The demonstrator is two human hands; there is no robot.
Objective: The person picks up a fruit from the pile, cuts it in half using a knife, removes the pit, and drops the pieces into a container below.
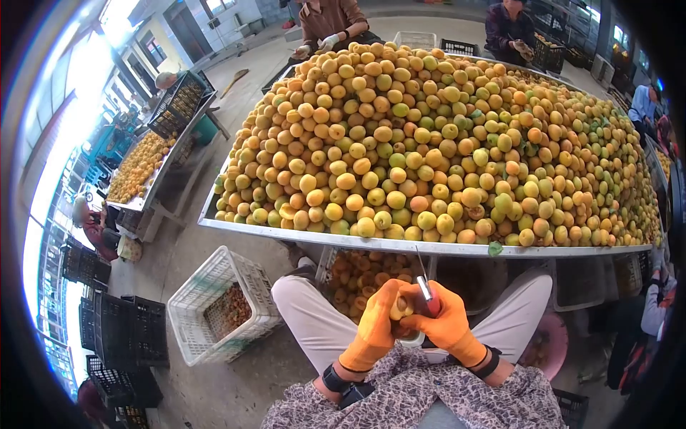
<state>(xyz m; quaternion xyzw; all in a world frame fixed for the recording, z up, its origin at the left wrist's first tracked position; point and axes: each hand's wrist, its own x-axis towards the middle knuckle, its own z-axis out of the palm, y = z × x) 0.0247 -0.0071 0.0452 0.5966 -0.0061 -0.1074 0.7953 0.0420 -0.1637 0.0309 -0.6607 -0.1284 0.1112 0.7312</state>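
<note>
Both my hands wear orange gloves and are close together above my lap. My left hand (376, 322) is closed around a yellow-orange apricot (401, 309). Beside it, my right hand (449, 322) grips a knife (424, 286) with a red handle, its thin blade pointing up and away from me. The fingers of both hands nearly meet around the fruit and partly hide it. Beyond them, a large heap of apricots (429, 157) fills a metal-edged table (343, 238). Under the table edge, a crate of opened apricots (350, 275) shows behind my left hand.
A white crate (193, 314) with reddish-brown bits stands at left, near stacked black crates (128, 332). A pink basin (554, 343) is at right. People (332, 21) work across the table and at both sides. Another apricot table (146, 171) stands at far left.
</note>
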